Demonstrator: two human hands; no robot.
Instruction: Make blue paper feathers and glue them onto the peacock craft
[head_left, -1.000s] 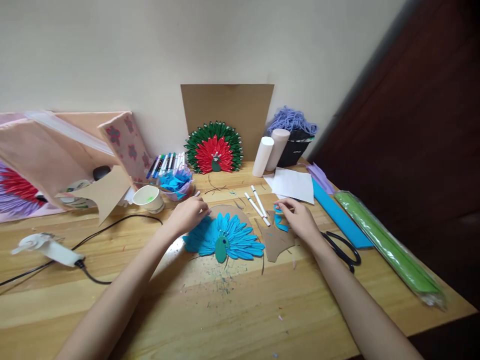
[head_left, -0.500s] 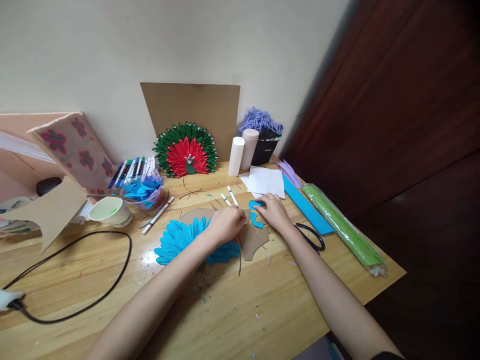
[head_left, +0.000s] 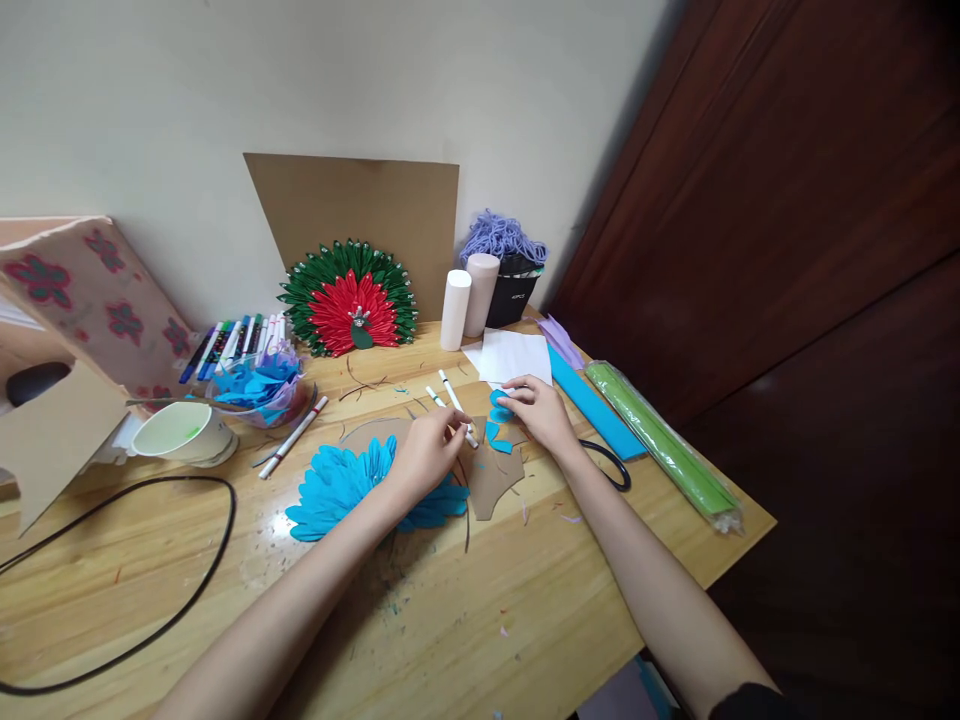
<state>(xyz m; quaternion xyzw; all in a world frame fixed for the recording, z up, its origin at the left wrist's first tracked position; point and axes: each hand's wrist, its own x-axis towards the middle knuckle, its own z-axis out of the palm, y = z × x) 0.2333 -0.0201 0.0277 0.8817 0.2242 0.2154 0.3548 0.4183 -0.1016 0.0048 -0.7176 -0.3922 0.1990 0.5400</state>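
My left hand [head_left: 429,447] hovers over the right side of a layered blue paper fan of petals [head_left: 341,490]. Its fingers are curled together; whether something small is between them I cannot make out. Beside it, my right hand [head_left: 541,412] pinches at a small blue paper petal [head_left: 499,408], the uppermost of a few loose ones. Another loose blue petal [head_left: 498,441] lies just below on a cut brown cardboard piece [head_left: 495,485]. Two white markers [head_left: 456,402] lie beyond my left hand.
A finished red and green peacock fan [head_left: 361,310] leans on a cardboard sheet [head_left: 360,200]. White bottle [head_left: 455,310], white paper [head_left: 517,357], blue paper strip [head_left: 600,405], green wrapped roll [head_left: 660,445] and black scissors handle [head_left: 611,462] stand or lie around. At left are a cup [head_left: 184,434] and cable [head_left: 229,510].
The view has turned a little, so things sit further left. My left hand has lifted slightly and its fingers have loosened; my right hand stays at the blue petals.
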